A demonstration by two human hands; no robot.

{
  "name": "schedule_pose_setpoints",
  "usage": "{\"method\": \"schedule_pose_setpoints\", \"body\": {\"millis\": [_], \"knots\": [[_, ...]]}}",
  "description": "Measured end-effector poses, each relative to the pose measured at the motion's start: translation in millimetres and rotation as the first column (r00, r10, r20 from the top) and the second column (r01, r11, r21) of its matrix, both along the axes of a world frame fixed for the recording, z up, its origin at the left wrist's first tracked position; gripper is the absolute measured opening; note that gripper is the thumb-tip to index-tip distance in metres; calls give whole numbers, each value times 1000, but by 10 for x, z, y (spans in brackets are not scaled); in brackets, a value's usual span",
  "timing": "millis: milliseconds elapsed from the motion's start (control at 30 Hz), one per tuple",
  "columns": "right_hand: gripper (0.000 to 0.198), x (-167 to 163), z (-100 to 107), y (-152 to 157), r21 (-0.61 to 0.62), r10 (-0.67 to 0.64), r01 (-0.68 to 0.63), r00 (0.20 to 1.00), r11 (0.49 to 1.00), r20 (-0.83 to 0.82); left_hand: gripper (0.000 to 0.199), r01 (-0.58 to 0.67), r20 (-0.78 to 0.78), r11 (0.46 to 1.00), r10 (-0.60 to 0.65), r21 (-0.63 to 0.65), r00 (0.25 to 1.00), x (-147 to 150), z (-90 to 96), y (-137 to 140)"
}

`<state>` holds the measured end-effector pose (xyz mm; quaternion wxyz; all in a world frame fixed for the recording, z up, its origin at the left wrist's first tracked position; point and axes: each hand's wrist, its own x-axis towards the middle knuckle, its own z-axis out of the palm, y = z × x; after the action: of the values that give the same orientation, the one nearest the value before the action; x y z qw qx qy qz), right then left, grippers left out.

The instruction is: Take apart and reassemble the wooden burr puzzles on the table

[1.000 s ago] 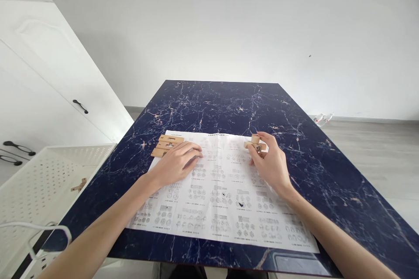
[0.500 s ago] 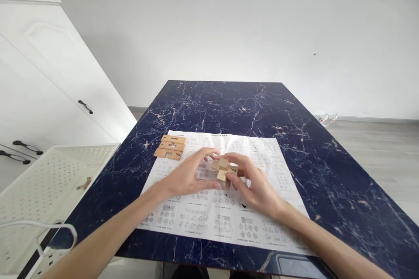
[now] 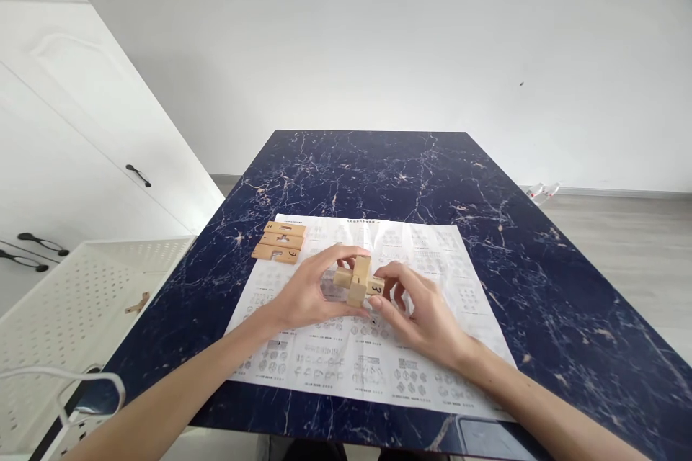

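Observation:
A wooden burr puzzle (image 3: 359, 282) of interlocked pale bars is held over the printed paper sheet (image 3: 346, 346). My left hand (image 3: 308, 292) grips it from the left, fingertips at the far end of one bar and thumb at its near end. From the other side my right hand (image 3: 419, 310) closes thumb and fingers around the bar end marked 3. To the left, three flat notched wooden pieces (image 3: 278, 241), numbered 1, 2 and 3, lie side by side at the sheet's upper left corner.
The sheet covers the near part of a dark blue marbled table (image 3: 367, 166). On the left stand a white perforated tray (image 3: 91, 302) with a small wooden piece (image 3: 138, 302), a white cable (image 3: 59, 372) and a white cabinet (image 3: 81, 122).
The puzzle has turned, and one bar now points toward and away from me. My left hand has come onto it from apart, while my right hand has shifted to its right end.

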<state>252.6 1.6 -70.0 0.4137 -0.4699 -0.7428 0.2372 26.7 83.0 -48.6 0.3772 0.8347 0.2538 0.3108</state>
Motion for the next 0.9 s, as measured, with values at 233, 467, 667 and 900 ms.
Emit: {"method": "schedule_pose_setpoints", "body": {"millis": [233,467,667,900], "knots": [[12,-22,13,-9,26,6,-7,999,1000,38,80,98,-120,989,-111,-111,987,-21,24,-6],[12,-19,21,1,109,17,-29,994,994,110,72,48,-160,979,-81,-197,984,-20,69,-9],[14,12,24,17,240,26,-80,975,968,220,69,103,-141,949,-150,-297,979,-30,101,19],[27,91,77,46,367,19,-162,932,916,363,65,302,8,811,-345,-502,939,-48,101,50]]}}
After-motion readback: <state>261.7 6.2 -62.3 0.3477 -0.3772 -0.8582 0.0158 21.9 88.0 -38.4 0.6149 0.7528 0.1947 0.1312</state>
